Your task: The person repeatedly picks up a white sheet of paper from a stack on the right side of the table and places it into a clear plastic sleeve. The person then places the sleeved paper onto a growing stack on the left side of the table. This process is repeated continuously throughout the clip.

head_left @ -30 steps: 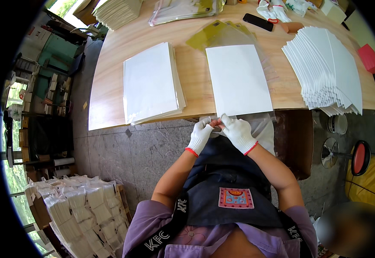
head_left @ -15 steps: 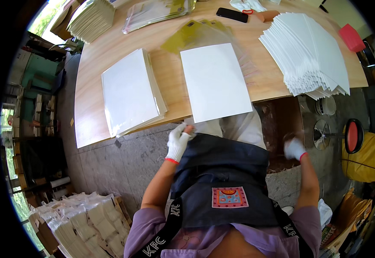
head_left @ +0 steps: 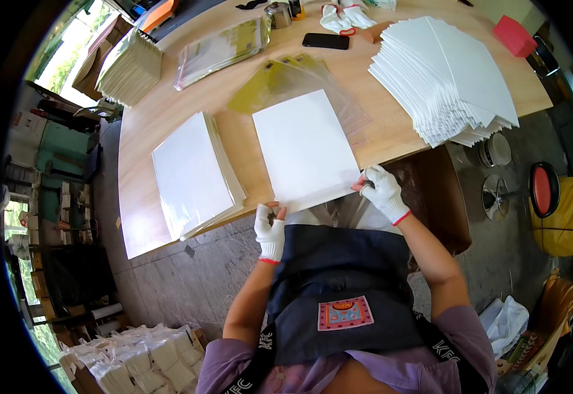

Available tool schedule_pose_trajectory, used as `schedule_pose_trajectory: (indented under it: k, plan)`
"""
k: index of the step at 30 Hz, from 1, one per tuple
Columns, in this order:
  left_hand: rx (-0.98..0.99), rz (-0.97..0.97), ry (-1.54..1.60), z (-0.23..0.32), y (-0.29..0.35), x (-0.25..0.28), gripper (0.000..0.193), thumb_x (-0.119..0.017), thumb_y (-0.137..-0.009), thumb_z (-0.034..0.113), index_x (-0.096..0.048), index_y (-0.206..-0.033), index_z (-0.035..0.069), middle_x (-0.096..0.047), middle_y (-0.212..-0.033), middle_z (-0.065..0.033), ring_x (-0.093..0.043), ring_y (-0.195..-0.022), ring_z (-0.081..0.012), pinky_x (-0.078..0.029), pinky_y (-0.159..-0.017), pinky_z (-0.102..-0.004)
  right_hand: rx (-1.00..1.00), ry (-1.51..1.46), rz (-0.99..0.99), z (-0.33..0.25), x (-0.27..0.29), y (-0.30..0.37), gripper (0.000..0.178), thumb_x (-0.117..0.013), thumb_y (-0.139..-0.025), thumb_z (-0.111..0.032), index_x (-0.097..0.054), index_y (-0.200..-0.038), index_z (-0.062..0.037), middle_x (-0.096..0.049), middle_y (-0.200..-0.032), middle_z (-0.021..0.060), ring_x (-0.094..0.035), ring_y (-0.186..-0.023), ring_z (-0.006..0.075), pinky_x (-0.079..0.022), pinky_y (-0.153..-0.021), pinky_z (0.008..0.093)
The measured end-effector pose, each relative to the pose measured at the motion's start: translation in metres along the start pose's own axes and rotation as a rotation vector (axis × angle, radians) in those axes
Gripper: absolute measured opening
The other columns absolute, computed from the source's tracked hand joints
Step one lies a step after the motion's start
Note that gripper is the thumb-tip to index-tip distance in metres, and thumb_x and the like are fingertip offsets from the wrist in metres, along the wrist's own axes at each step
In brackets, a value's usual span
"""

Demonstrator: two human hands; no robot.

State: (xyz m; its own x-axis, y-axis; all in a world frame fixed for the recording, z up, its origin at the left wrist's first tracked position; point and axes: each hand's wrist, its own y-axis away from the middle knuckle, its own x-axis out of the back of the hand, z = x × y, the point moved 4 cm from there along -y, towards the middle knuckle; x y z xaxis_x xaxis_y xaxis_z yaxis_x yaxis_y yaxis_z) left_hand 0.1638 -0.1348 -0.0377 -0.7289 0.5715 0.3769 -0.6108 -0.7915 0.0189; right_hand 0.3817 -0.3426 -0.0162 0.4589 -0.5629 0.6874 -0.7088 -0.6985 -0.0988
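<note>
A white sheet [head_left: 306, 148] lies at the table's front edge, seemingly inside a clear plastic sleeve whose shiny strip [head_left: 322, 197] shows along the near end. My left hand [head_left: 270, 233], in a white glove with bare fingertips, pinches at the sleeve's near left corner. At the near right corner my right hand [head_left: 382, 195], gloved the same way, has thumb and fingers closed on the edge. Under the sheet's far end, yellowish clear sleeves [head_left: 280, 82] are fanned out. To the left sits a stack of sleeved white sheets [head_left: 194, 174].
A tall fanned pile of white sheets [head_left: 444, 79] stands at the right. Farther back are a black phone [head_left: 326, 41], packed sleeves [head_left: 224, 52], a metal pot [head_left: 278, 14] and a red block [head_left: 515, 36]. An open cardboard box [head_left: 441, 197] is below the table edge.
My right hand has come from the right, over the box, to the sheet's near right corner. The sheet's near end now reaches farther over the table edge, by my left hand.
</note>
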Motion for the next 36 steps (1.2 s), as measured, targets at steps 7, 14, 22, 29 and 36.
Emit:
schedule_pose_trajectory:
  k: [7,14,22,29,36]
  plan:
    - [0.437,-0.083,1.098,-0.012,0.011,-0.016,0.018,-0.057,-0.087,0.006,-0.054,-0.104,0.01,-0.061,-0.096,-0.0032,-0.06,-0.086,-0.0159,-0.051,-0.074,-0.03,-0.457,-0.877,0.182,0.011,-0.021,0.018,0.024,-0.062,-0.087,-0.026,-0.059,-0.096,-0.0039,-0.054,-0.069,-0.0007,-0.049,-0.056,0.0064,-0.039,-0.049,0.0223]
    - [0.046,-0.119,0.294,0.063,0.003,0.043,0.032,-0.059,-0.087,0.007,-0.054,-0.118,0.0,-0.059,-0.091,0.0004,-0.052,-0.08,-0.0055,-0.043,-0.07,-0.0194,-0.466,-1.014,-0.01,0.007,-0.04,0.023,0.009,-0.057,-0.09,-0.013,-0.06,-0.093,-0.0056,-0.053,-0.066,-0.0011,-0.047,-0.047,0.0055,-0.039,-0.042,0.0206]
    - [-0.222,0.44,0.063,0.043,-0.009,0.208,0.032,-0.053,-0.089,0.006,-0.054,-0.119,-0.004,-0.06,-0.102,-0.008,-0.053,-0.092,-0.0132,-0.043,-0.08,-0.0255,-0.325,-1.08,-0.476,-0.167,-0.121,-0.048,0.025,-0.058,-0.09,-0.024,-0.058,-0.104,-0.0031,-0.058,-0.073,0.0007,-0.053,-0.057,0.0069,-0.043,-0.05,0.0216]
    - [-0.238,0.522,-0.23,-0.046,-0.028,0.229,0.035,-0.051,-0.089,0.008,-0.053,-0.122,-0.003,-0.056,-0.123,-0.0172,-0.053,-0.111,-0.0221,-0.04,-0.094,-0.0321,-0.029,-0.295,-0.49,-0.2,-0.143,-0.064,0.016,-0.054,-0.091,-0.021,-0.055,-0.088,-0.0052,-0.053,-0.068,-0.0021,-0.048,-0.059,0.0059,-0.042,-0.054,0.0235]
    - [-0.278,0.653,0.1,-0.042,-0.014,0.241,0.053,-0.035,-0.086,-0.009,-0.036,-0.138,0.002,-0.041,-0.139,-0.0116,-0.048,-0.114,-0.0181,-0.041,-0.095,-0.0293,0.295,-0.171,0.111,-0.155,0.044,-0.039,0.011,-0.059,-0.082,-0.012,-0.055,-0.088,-0.0039,-0.057,-0.077,0.0096,-0.057,-0.071,0.0206,-0.046,-0.066,0.0323]
